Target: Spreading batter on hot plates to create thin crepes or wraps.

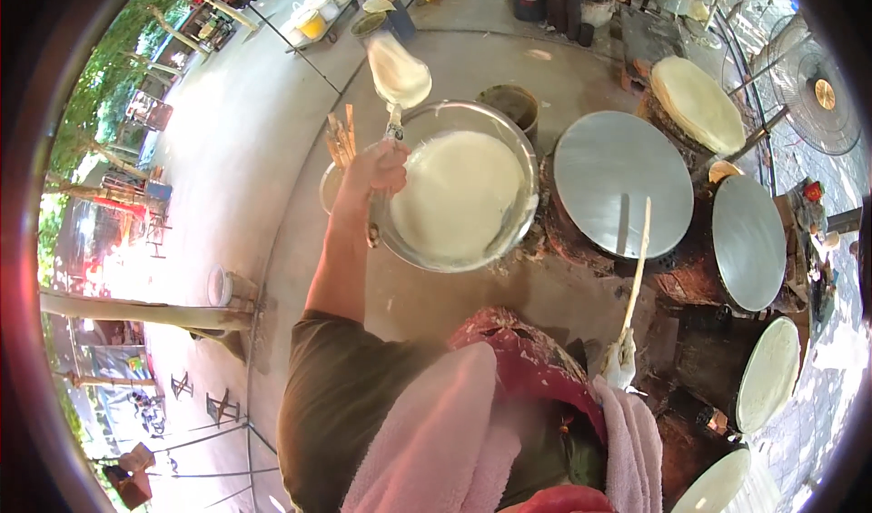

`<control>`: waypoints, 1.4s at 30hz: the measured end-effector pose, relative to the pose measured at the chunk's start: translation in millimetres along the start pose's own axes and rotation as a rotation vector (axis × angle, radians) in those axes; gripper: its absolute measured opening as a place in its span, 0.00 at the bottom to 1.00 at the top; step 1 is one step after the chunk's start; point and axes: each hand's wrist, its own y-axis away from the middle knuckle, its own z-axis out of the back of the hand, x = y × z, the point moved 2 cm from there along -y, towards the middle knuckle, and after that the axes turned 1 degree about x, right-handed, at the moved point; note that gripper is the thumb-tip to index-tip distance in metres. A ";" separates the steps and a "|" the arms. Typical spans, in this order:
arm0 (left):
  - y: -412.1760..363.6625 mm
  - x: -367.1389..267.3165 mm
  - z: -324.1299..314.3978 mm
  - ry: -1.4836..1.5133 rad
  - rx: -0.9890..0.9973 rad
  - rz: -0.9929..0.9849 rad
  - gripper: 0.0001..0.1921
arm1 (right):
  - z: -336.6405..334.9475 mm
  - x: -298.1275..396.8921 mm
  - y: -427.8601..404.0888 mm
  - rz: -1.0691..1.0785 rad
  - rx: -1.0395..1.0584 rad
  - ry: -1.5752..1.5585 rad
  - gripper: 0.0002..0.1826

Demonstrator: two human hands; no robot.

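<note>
My left hand (381,165) grips the handle of a large ladle (400,77), coated with pale batter and raised beyond the far left rim of a wide metal basin (526,230). Pale, creamy batter (460,192) fills much of that basin. On the right, my gloved right hand (618,362) is closed around a thin wooden stick (639,278). The stick's tip appears over the near edge of a round grey griddle (616,165), and whether it touches cannot be told. The griddle's surface is bare and reflective.
Another bare griddle (748,244) stands to the right. Pale sheets lie on a far griddle (698,104) and a nearer right one (768,375). A dark bucket (511,100) sits behind the basin, wooden sticks (340,138) stand left, and a fan (814,90) is far right.
</note>
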 end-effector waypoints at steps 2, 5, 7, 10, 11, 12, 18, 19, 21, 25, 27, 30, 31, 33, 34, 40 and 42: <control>-0.6 14.2 -26.4 0.144 0.014 0.126 0.09 | 24.1 4.3 -21.4 0.041 0.059 0.223 0.27; 5.2 51.8 -66.0 0.182 0.134 0.169 0.09 | 53.9 22.1 -50.0 0.235 0.107 0.238 0.28; 13.7 70.8 -129.1 0.572 0.165 0.317 0.09 | 109.4 16.0 -75.9 0.290 0.113 0.303 0.29; 25.9 78.9 -240.0 0.511 0.283 0.432 0.11 | 204.0 6.6 -109.9 0.444 0.108 0.342 0.30; 31.2 76.6 -276.6 0.494 0.323 0.461 0.11 | 232.9 5.3 -115.3 0.548 0.108 0.318 0.30; 33.2 78.2 -308.4 0.416 0.343 0.448 0.11 | 250.3 14.7 -114.8 0.422 0.042 0.211 0.29; 9.1 110.7 -483.8 0.327 0.664 0.499 0.14 | 315.9 88.5 -144.0 0.294 -0.328 0.097 0.23; -0.2 120.1 -512.7 0.317 0.684 0.520 0.14 | 317.6 103.2 -151.1 0.209 -0.342 0.078 0.23; -15.1 141.8 -577.8 0.065 0.837 0.484 0.15 | 315.2 138.0 -161.9 0.062 -0.367 -0.024 0.25; -51.7 227.8 -682.0 -0.103 0.998 0.388 0.16 | 303.4 178.9 -214.0 0.197 -0.445 -0.041 0.27; -69.3 279.5 -714.7 0.019 0.911 0.510 0.13 | 284.8 203.4 -239.1 0.268 -0.518 0.200 0.27; -78.8 327.0 -739.1 -0.200 0.907 0.319 0.10 | 266.8 210.5 -277.5 0.259 -0.592 0.649 0.25; -80.7 332.8 -744.1 -0.196 0.928 0.333 0.10 | 261.4 211.4 -282.9 0.137 -0.615 0.989 0.28; -87.7 337.9 -744.4 -0.754 0.819 -0.014 0.10 | 265.0 188.8 -300.9 0.004 -0.562 1.093 0.32; -105.7 345.1 -733.9 -0.799 0.817 -0.039 0.13 | 257.1 191.6 -301.5 0.015 -0.586 1.070 0.29; -150.6 332.6 -677.0 -0.936 0.528 -0.599 0.14 | 197.8 210.7 -317.1 -0.171 -0.366 -0.335 0.11; -148.3 299.3 -676.0 -0.791 0.518 -0.709 0.14 | 201.6 199.5 -335.1 -0.160 -0.408 -0.275 0.11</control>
